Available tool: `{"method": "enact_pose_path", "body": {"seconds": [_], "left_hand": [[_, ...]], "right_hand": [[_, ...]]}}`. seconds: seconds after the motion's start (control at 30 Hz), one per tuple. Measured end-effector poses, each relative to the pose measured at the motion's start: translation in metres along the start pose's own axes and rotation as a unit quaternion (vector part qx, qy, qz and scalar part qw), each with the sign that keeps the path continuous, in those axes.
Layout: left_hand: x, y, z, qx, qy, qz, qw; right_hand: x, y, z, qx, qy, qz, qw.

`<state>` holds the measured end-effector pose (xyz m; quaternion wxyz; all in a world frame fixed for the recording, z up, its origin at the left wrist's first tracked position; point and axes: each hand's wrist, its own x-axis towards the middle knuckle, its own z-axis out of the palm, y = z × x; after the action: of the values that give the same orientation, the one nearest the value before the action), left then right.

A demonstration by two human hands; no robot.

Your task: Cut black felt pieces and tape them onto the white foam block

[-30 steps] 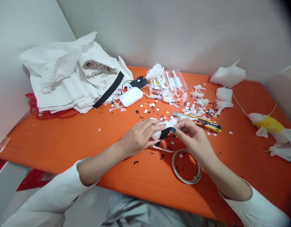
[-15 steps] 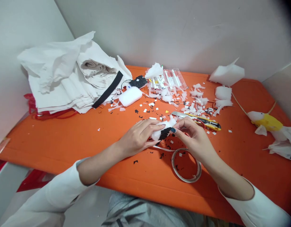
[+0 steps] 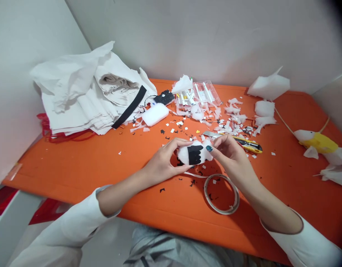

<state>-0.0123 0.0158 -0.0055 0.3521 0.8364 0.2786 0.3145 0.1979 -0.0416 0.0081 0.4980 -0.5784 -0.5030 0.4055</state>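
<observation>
Both of my hands hold a small white stuffed piece with a black scalloped patch (image 3: pixel 193 154) just above the orange table (image 3: pixel 76 163). My left hand (image 3: pixel 162 163) grips its left end between thumb and fingers. At its right end, my right hand (image 3: pixel 229 155) pinches it with fingertips. A ring of tape (image 3: pixel 221 194) lies flat on the table below my right hand. A yellow utility knife (image 3: pixel 243 144) rests just behind my right hand.
A heap of white cloth with a black strap (image 3: pixel 87 92) fills the back left corner. White and black scraps (image 3: pixel 229 118), a clear plastic box (image 3: pixel 199 94) and a white bar (image 3: pixel 155 114) lie behind. A yellow and white stuffed figure (image 3: pixel 318 142) sits at right.
My hands have lifted and turned the stuffed piece, so its black patch now faces up toward me. The view shifted slightly.
</observation>
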Motion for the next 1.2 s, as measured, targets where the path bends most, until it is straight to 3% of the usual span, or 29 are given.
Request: {"method": "enact_pose_path", "body": {"seconds": [0.1, 0.3, 0.5, 0.7, 0.8, 0.87, 1.03, 1.13, 1.2], "left_hand": [[-0.001, 0.000, 0.000, -0.056, -0.003, -0.031, 0.998], [0.001, 0.003, -0.001, -0.042, -0.014, 0.019, 0.999], [0.000, 0.007, 0.001, -0.042, -0.037, 0.005, 0.998], [0.002, -0.003, 0.001, -0.053, 0.004, -0.031, 0.998], [0.010, -0.016, -0.011, -0.014, 0.055, -0.068, 0.996], [0.015, -0.027, -0.021, 0.071, 0.063, -0.098, 0.991], [0.018, -0.046, -0.032, 0.235, 0.045, -0.105, 0.965], [0.016, -0.039, -0.031, 0.221, 0.096, -0.057, 0.969], [0.015, -0.029, -0.030, 0.180, 0.082, 0.013, 0.980]], "right_hand": [[0.001, -0.002, 0.001, 0.052, 0.017, 0.021, 0.998], [-0.002, -0.003, 0.008, 0.093, -0.066, 0.048, 0.992], [-0.006, -0.002, 0.013, 0.115, -0.043, 0.082, 0.989], [0.000, 0.000, 0.006, 0.113, -0.044, 0.062, 0.991], [0.006, 0.004, -0.006, 0.079, 0.018, 0.058, 0.995], [0.009, 0.007, -0.013, 0.041, 0.053, 0.036, 0.997], [0.011, 0.010, -0.024, -0.110, -0.030, -0.010, 0.993], [0.009, 0.008, -0.024, -0.173, -0.026, -0.035, 0.984], [0.006, 0.006, -0.021, -0.210, -0.066, -0.057, 0.974]]}}
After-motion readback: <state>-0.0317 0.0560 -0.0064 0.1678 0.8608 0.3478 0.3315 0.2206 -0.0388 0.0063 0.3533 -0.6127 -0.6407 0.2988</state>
